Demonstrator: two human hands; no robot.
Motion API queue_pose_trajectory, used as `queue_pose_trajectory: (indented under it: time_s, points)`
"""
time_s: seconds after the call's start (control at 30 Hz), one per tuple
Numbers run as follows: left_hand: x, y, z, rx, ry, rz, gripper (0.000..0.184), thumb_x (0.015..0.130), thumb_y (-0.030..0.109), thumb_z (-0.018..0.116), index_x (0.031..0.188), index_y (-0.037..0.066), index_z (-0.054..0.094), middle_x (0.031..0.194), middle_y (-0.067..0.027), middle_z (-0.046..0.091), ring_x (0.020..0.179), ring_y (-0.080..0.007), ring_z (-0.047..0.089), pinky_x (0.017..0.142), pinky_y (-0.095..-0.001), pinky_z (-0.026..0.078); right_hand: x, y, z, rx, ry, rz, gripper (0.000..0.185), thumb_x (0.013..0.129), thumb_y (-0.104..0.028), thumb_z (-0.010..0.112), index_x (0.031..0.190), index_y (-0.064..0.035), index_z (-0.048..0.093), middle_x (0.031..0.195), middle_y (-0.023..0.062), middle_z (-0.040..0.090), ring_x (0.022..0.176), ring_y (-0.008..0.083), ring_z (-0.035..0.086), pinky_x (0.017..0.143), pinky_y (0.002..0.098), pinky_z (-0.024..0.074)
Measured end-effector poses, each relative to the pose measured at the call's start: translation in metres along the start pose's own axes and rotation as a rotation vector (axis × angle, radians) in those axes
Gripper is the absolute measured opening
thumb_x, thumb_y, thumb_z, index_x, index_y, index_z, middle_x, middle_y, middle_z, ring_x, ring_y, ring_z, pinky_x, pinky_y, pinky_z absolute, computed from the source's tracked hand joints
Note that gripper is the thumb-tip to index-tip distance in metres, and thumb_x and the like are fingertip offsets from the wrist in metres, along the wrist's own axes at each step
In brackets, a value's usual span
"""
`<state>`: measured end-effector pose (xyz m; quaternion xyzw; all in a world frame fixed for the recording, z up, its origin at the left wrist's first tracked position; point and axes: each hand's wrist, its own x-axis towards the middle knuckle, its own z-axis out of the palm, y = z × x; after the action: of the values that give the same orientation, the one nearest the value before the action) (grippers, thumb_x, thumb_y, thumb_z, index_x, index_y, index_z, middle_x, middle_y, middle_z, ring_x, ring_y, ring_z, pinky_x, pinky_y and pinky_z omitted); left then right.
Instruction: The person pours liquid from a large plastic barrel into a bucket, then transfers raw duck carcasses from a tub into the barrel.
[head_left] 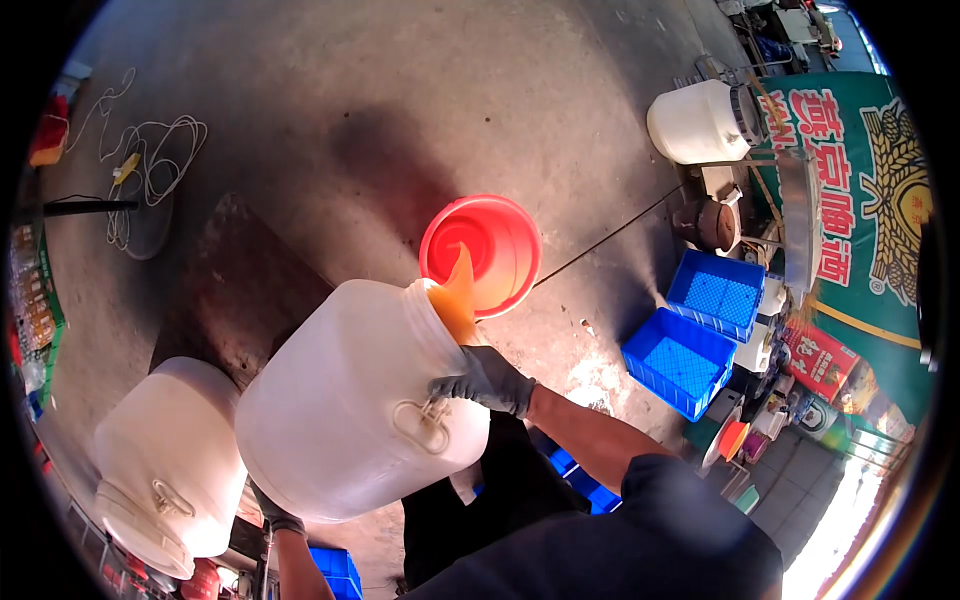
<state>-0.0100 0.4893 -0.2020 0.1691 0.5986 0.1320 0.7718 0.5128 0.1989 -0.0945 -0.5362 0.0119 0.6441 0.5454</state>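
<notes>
A large white plastic drum [345,400] is tilted in my hands, its mouth toward a red bucket [520,240] on the floor. Orange liquid [457,300] pours from the mouth into the bucket. My right hand [485,383], in a dark grey glove, is closed on the drum near its neck, just above the side handle [422,425]. Low on the drum's other end, my gloved left hand [277,512] holds the base, its fingers mostly hidden behind it. A second white drum [180,450] stands close by on the left, a lid [140,530] leaning against it.
Two blue crates [680,362] lie on the right, near a white drum with a black lid [700,122] and a brown pot [708,224]. A green banner [850,200] hangs behind them. A coiled white cable [165,170] is on the floor at left.
</notes>
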Motion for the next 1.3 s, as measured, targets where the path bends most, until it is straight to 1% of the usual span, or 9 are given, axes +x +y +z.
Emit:
queue_pose_trajectory:
  time_s: [0.03,0.07,0.17,0.23,0.53,0.83,0.93,1.27,1.3]
  points:
    - [-0.003,0.001,0.007,0.017,0.051,0.01,0.054,0.103,0.049,0.042,0.141,0.011,0.049,0.134,-0.0066,0.057,0.121,-0.027,0.054,0.102,-0.0423,0.046,-0.002,-0.01,0.001,-0.157,0.033,-0.017,0.062,0.086,-0.026,0.079,0.134,0.0016,0.05,0.121,0.0124,0.064,0.115,0.0209,0.058,0.099,0.0357,0.0496]
    - [-0.004,0.003,0.011,0.021,0.053,0.01,0.054,0.103,0.049,0.042,0.141,0.011,0.049,0.134,-0.0066,0.057,0.121,-0.027,0.054,0.102,-0.0423,0.046,-0.004,-0.014,0.001,-0.311,0.067,-0.034,0.062,0.087,-0.026,0.079,0.134,0.0014,0.05,0.122,0.0124,0.063,0.115,0.0211,0.058,0.099,0.0358,0.0496]
    - [-0.004,0.007,0.02,0.061,0.041,0.005,0.054,0.103,0.049,0.041,0.141,0.011,0.049,0.135,-0.0064,0.056,0.122,-0.027,0.054,0.104,-0.0422,0.045,-0.003,-0.007,-0.007,-0.26,0.057,-0.066,0.063,0.086,-0.027,0.079,0.135,0.001,0.05,0.124,0.0124,0.062,0.115,0.0211,0.058,0.099,0.0359,0.0491]
    - [-0.004,0.009,0.026,0.0,0.076,-0.039,0.057,0.102,0.05,0.038,0.143,0.012,0.047,0.138,-0.0084,0.055,0.125,-0.0311,0.05,0.106,-0.0463,0.042,-0.005,-0.011,-0.008,-0.3,0.076,-0.048,0.064,0.086,-0.026,0.079,0.135,0.0011,0.049,0.125,0.0126,0.061,0.116,0.0214,0.057,0.1,0.0359,0.0484]
    - [-0.022,0.009,0.059,-0.049,0.111,-0.054,0.061,0.101,0.053,0.039,0.146,0.012,0.045,0.142,-0.0083,0.052,0.128,-0.0316,0.05,0.108,-0.0464,0.041,-0.001,-0.005,-0.013,-0.224,0.068,-0.06,0.072,0.083,-0.027,0.082,0.138,0.0024,0.045,0.131,0.0153,0.057,0.121,0.0246,0.053,0.104,0.0377,0.0446]
    - [-0.017,0.01,0.058,0.054,0.126,-0.031,0.059,0.099,0.051,0.042,0.141,0.009,0.049,0.135,-0.0118,0.058,0.121,-0.0344,0.055,0.102,-0.0496,0.046,0.01,0.007,-0.023,-0.353,0.139,-0.159,0.075,0.08,-0.031,0.083,0.136,0.0021,0.046,0.128,0.0166,0.058,0.119,0.0272,0.055,0.102,0.0385,0.0442]
    - [-0.018,0.011,0.064,0.062,0.077,-0.062,0.054,0.102,0.048,0.038,0.139,0.011,0.05,0.133,-0.0065,0.057,0.123,-0.0277,0.052,0.104,-0.0424,0.042,0.015,0.012,-0.028,-0.365,0.164,-0.165,0.076,0.08,-0.032,0.083,0.137,0.0012,0.046,0.126,0.0165,0.059,0.118,0.0277,0.055,0.101,0.0387,0.0448]
    - [-0.03,0.008,0.087,0.059,0.077,-0.046,0.059,0.102,0.052,0.038,0.144,0.011,0.045,0.139,-0.0073,0.054,0.127,-0.0287,0.049,0.109,-0.044,0.039,0.016,0.01,-0.036,-0.282,0.17,-0.136,0.074,0.081,-0.031,0.081,0.138,0.0012,0.046,0.127,0.0171,0.059,0.12,0.0282,0.055,0.102,0.0387,0.044]
    - [-0.032,0.007,0.092,0.012,0.112,-0.033,0.056,0.102,0.047,0.04,0.142,0.009,0.048,0.135,-0.0094,0.057,0.122,-0.0307,0.053,0.104,-0.0455,0.044,0.017,0.01,-0.037,-0.28,0.171,-0.136,0.074,0.081,-0.031,0.081,0.138,0.0012,0.046,0.127,0.0171,0.059,0.12,0.0282,0.055,0.102,0.0387,0.044]
